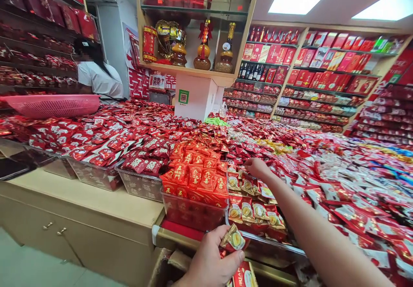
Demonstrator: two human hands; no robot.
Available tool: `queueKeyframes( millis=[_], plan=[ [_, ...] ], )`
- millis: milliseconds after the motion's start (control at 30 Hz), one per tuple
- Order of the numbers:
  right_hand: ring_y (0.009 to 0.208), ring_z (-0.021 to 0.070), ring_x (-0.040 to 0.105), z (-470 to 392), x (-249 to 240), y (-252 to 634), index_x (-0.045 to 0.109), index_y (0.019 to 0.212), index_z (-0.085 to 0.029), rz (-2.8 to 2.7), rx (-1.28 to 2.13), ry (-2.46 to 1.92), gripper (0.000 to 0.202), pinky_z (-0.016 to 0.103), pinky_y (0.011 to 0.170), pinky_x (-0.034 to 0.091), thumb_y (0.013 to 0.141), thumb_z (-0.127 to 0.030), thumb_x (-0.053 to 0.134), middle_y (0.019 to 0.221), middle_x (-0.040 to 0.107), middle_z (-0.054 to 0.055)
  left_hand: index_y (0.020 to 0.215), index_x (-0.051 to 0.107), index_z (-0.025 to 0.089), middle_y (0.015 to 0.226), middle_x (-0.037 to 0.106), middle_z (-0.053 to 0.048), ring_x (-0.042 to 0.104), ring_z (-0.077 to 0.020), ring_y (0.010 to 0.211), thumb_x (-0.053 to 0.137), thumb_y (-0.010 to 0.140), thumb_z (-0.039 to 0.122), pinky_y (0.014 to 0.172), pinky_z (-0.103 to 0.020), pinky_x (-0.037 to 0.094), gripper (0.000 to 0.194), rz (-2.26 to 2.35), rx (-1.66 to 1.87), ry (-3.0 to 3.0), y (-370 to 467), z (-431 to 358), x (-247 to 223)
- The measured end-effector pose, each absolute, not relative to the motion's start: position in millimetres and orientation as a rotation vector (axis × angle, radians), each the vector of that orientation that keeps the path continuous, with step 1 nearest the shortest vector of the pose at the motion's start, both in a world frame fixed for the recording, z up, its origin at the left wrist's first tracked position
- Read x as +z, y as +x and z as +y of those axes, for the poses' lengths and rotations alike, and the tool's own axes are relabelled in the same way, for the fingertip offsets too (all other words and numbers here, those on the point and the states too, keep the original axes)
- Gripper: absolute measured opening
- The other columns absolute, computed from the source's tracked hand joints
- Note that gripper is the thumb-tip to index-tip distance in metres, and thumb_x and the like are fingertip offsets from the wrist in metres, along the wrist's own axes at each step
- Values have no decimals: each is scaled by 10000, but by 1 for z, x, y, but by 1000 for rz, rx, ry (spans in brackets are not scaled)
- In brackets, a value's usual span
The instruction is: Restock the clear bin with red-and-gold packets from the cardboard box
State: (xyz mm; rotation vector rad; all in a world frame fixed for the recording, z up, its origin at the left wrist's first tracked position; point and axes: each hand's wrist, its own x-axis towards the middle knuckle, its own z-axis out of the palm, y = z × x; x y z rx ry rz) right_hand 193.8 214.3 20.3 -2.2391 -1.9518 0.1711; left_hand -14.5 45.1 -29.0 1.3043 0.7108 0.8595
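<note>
My left hand (211,257), at the bottom centre, is closed around a durian candy packet (236,239) with gold edges. More red and gold durian packets show just under that hand. My right hand (258,168) reaches over the durian packets (253,209) in their clear bin; its fingers are bent down at the packets, and what lies under them is hidden. Left of that bin stands a clear bin (193,211) heaped with bright red packets (195,177) with gold lettering.
Dark red packets (142,164) fill bins farther left, beside a pink basket (54,105). A person in a white shirt (100,78) stands behind. A white pillar (193,97) rises mid-table. An open cardboard box (160,264) is below my left hand. Many packets cover the right side.
</note>
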Motion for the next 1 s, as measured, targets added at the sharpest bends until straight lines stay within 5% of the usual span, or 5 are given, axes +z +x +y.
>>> queueKeyframes(
  millis=[200,700,900,1000],
  plan=[
    [679,127,578,184,27,188,581,683,-132,-2011,114,-2312,214,297,665,453,780,-321,559,703,619,13,1009,593,125,873,674,-40,582,-178,819,576,710,135,759,-259,435,300,713,910,1290,-14,42,-34],
    [775,200,588,147,34,172,634,811,-139,-1897,130,-1995,172,262,649,399,743,-264,539,830,664,101,900,607,110,763,649,-23,568,-148,706,647,688,257,690,-237,430,261,718,869,1301,-15,47,-34],
    [779,172,583,42,16,144,594,955,-183,-1863,742,-1495,270,261,685,443,757,-352,522,878,652,37,1008,511,143,919,613,-48,550,-167,854,642,692,196,775,-271,422,346,635,871,1294,-13,44,-31],
    [816,180,570,7,-4,133,577,998,-204,-1805,789,-1439,274,281,740,430,747,-309,544,928,639,40,970,489,171,933,580,-19,529,-139,838,646,661,133,747,-241,413,349,623,796,1366,-14,39,-29]
  ],
)
